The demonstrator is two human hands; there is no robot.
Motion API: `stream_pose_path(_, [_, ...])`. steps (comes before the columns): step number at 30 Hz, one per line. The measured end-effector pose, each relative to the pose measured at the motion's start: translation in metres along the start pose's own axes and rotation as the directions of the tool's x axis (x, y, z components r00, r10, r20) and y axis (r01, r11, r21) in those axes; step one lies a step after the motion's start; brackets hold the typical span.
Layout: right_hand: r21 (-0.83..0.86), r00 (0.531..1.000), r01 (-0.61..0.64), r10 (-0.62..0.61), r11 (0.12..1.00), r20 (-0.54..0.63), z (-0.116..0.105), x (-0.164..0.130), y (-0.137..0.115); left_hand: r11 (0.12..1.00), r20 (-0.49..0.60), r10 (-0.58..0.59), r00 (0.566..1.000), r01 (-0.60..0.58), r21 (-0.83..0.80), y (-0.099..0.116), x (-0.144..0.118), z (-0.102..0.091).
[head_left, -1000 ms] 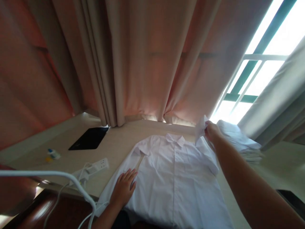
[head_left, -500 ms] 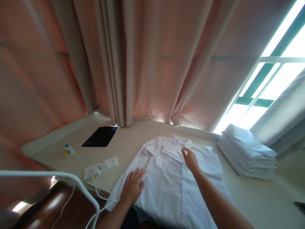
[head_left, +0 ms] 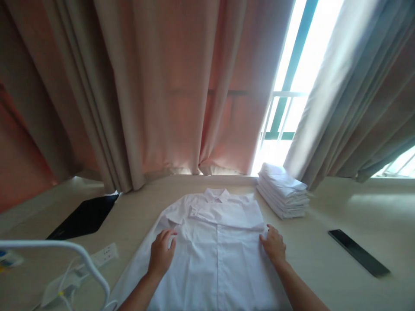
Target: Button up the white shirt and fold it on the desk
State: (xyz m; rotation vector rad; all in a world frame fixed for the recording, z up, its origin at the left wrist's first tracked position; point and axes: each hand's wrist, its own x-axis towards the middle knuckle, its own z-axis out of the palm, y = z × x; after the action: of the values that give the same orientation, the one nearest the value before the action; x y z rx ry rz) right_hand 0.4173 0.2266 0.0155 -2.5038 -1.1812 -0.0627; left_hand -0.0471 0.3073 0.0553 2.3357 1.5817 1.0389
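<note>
A white button-front shirt [head_left: 201,263] lies face up on the table, its collar [head_left: 216,195] toward the curtains. The sleeve on the right is folded across the chest [head_left: 230,216], with its cuff near the left shoulder. Down the left side runs the other sleeve [head_left: 138,263], stretched toward the lower left. My left hand [head_left: 162,252] is over the left part of the shirt, thumb and fingers apart, holding nothing. At the shirt's right edge, below the folded sleeve, is my right hand [head_left: 274,245], its thumb and fingers spread apart.
A stack of folded white garments [head_left: 283,192] stands at the back right. A dark flat bar-shaped object [head_left: 358,252] lies to the right. On the left are a black mat [head_left: 86,216], a white power strip [head_left: 105,255] with cables and a white curved tube [head_left: 65,245]. Curtains [head_left: 168,108] hang behind.
My view has turned right. My right hand has moved from the chest near the collar to the shirt's right edge. My left hand has lifted slightly from the left sleeve area toward the body.
</note>
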Motion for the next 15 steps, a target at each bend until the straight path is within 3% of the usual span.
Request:
stream_pose_path(4, [0.007, 1.000, -0.023, 0.023, 1.000, 0.009, 0.005, 0.029, 0.002, 0.999, 0.140, -0.035, 0.990, 0.037, -0.013, 0.027, 0.084, 0.054])
stream_pose_path(8, [-0.012, 0.997, 0.082, -0.083, 0.997, -0.010, 0.018, 0.046, 0.007, 0.980, 0.312, -0.190, 0.931, 0.161, 0.116, 0.025, 0.154, 0.112])
stream_pose_path(12, [-0.002, 0.989, 0.143, -0.143, 0.990, -0.038, 0.031, 0.053, 0.016, 0.961, 0.402, -0.261, 0.877, 0.198, 0.193, 0.014, 0.194, 0.157])
stream_pose_path(15, [-0.035, 0.985, 0.167, -0.169, 0.985, -0.032, 0.035, 0.056, 0.020, 0.949, 0.453, -0.297, 0.840, 0.207, 0.237, 0.004, 0.214, 0.175])
